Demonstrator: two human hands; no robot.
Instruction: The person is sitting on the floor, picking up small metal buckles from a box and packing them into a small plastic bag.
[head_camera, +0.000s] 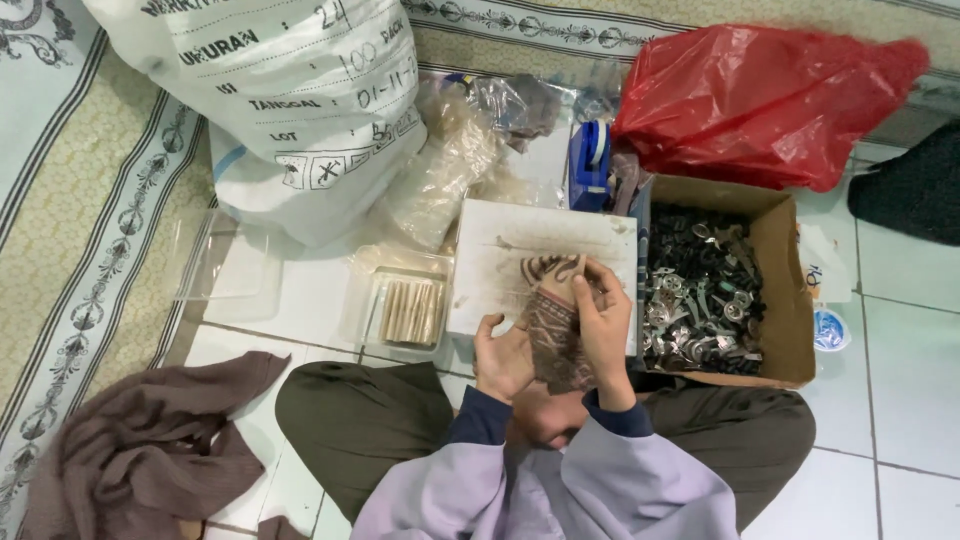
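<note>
Both my hands are raised over my lap, over the near edge of a white box lid. My right hand grips the side of a narrow brown patterned cloth piece that stands upright between my hands. Its upper end carries a darker swirled pattern. My left hand curls against the lower left edge of the same piece. Pale purple sleeves with dark blue cuffs cover my forearms.
A cardboard box of small metal and black parts sits at right. A clear tray of wooden sticks lies at left. Behind are a white printed sack, clear bags, a blue tape dispenser and a red plastic bag. Brown cloth lies lower left.
</note>
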